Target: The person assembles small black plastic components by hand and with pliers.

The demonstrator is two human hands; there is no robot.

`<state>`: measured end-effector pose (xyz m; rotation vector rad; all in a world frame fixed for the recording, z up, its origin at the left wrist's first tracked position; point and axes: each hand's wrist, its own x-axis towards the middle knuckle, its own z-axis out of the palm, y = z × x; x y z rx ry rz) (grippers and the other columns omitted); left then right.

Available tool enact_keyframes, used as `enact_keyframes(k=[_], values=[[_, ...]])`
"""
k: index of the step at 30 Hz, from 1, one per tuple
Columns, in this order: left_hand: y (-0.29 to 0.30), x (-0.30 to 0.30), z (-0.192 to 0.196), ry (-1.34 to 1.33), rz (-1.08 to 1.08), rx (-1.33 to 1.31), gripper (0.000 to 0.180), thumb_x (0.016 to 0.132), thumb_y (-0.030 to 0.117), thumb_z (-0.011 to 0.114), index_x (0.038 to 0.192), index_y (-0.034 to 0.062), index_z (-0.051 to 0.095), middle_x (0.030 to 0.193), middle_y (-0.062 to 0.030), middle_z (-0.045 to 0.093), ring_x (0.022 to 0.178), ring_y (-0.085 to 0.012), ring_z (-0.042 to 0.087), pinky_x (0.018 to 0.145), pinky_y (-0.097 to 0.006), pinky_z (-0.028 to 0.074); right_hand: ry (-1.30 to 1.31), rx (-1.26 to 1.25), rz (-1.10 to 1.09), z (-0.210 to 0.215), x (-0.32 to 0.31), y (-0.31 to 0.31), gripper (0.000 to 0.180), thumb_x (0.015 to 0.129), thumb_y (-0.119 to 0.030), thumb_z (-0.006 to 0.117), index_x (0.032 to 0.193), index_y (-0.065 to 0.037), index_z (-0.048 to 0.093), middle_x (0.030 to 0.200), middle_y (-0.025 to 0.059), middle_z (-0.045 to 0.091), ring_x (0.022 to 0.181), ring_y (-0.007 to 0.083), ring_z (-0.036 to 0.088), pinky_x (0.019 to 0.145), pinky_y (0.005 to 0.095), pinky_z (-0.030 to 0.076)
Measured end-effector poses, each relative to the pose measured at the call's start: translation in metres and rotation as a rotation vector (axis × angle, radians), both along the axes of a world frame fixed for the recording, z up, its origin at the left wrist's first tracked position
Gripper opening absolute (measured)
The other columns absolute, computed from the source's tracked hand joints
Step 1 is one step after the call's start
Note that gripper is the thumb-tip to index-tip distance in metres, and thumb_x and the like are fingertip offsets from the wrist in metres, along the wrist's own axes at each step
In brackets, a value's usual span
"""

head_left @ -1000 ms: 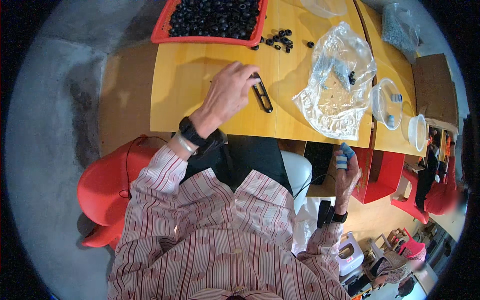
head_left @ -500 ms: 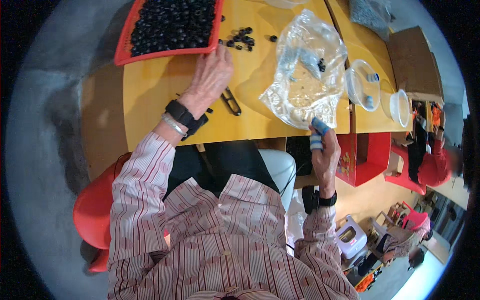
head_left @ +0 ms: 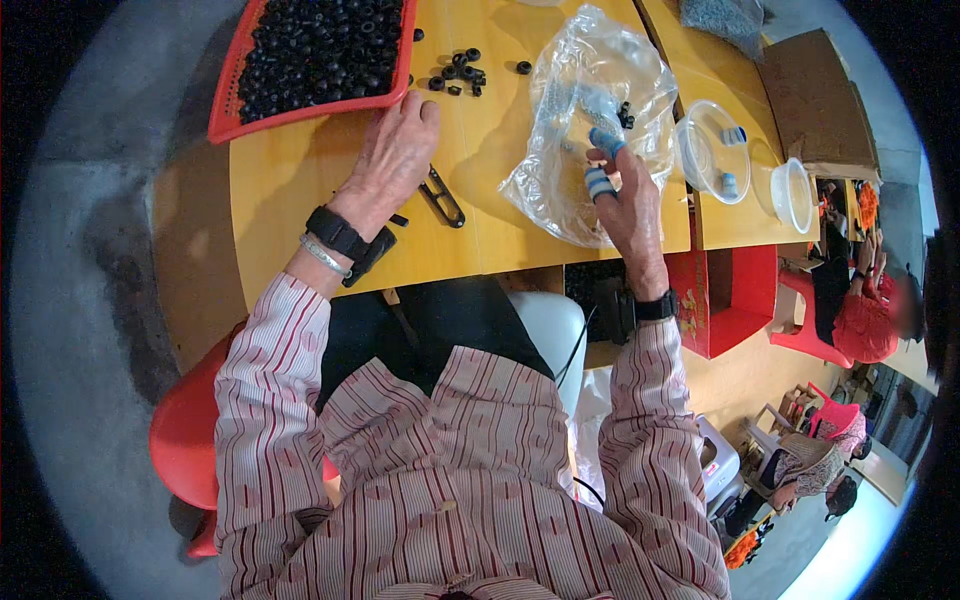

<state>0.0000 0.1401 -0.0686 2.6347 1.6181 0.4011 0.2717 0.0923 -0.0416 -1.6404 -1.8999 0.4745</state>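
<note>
My left hand (head_left: 392, 152) rests on the table by the near right corner of a red basket (head_left: 290, 122) full of small black ring-like parts (head_left: 320, 50). Its fingers are curled under; whatever they hold is hidden. Beside it lies a black slotted tool (head_left: 443, 200). My right hand (head_left: 630, 205) is over a clear plastic bag (head_left: 550, 190) spread on the table. Two of its fingers wear blue-and-white striped covers and stand apart, with nothing visible between them. A few black bits (head_left: 626, 115) and some pale small pieces (head_left: 597, 100) lie on the bag.
Several loose black parts (head_left: 462, 70) lie right of the basket. Two clear plastic tubs (head_left: 712, 195) stand right of the bag, one holding striped finger covers. A cardboard box (head_left: 815, 100) is at the far right, a red box (head_left: 740, 300) below the table edge. Other people sit at right.
My right hand has moved forward from the bag's near edge to over its middle. My left hand stays by the basket corner. The whole view has shifted slightly.
</note>
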Motion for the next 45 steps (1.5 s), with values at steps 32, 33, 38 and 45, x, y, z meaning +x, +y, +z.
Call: enact_keyframes(k=[32, 33, 38, 45], values=[[-0.106, -0.032, -0.003, -0.967, 0.280, -0.159, 0.017, 0.083, 0.001, 0.059, 0.100, 0.0011, 0.062, 0.090, -0.0087, 0.059, 0.077, -0.0158, 0.060, 0.069, -0.025, 0.048, 0.020, -0.021, -0.118, -0.019, 0.011, 0.009, 0.033, 0.085, -0.005, 0.054, 0.118, -0.005, 0.054, 0.093, 0.0084, 0.065, 0.083, 0.0180, 0.062, 0.073, 0.0302, 0.049], [-0.105, -0.032, -0.003, -0.968, 0.279, -0.161, 0.017, 0.083, 0.001, 0.059, 0.100, 0.0011, 0.062, 0.090, -0.0087, 0.059, 0.077, -0.0158, 0.060, 0.069, -0.025, 0.048, 0.004, -0.036, -0.110, -0.018, 0.009, 0.009, 0.033, 0.085, -0.005, 0.054, 0.118, -0.006, 0.055, 0.093, 0.0085, 0.065, 0.083, 0.0183, 0.062, 0.073, 0.0303, 0.049], [-0.106, -0.032, -0.003, -1.045, 0.284, -0.190, 0.015, 0.085, 0.002, 0.058, 0.100, 0.0003, 0.062, 0.092, -0.0080, 0.059, 0.078, -0.0135, 0.058, 0.070, -0.024, 0.047, 0.050, 0.059, -0.041, -0.010, -0.001, 0.007, 0.033, 0.080, -0.004, 0.056, 0.113, -0.008, 0.056, 0.093, 0.0102, 0.063, 0.084, 0.0283, 0.062, 0.072, 0.0368, 0.051], [-0.117, -0.041, -0.005, -1.317, 0.362, -0.294, 0.023, 0.088, 0.003, 0.055, 0.110, -0.0011, 0.057, 0.094, -0.0046, 0.058, 0.084, -0.0116, 0.055, 0.080, -0.023, 0.044, -0.273, 0.164, 0.111, -0.026, -0.013, 0.021, 0.032, 0.073, 0.001, 0.054, 0.104, -0.007, 0.057, 0.094, 0.0132, 0.060, 0.089, 0.0330, 0.058, 0.076, 0.0399, 0.048]])
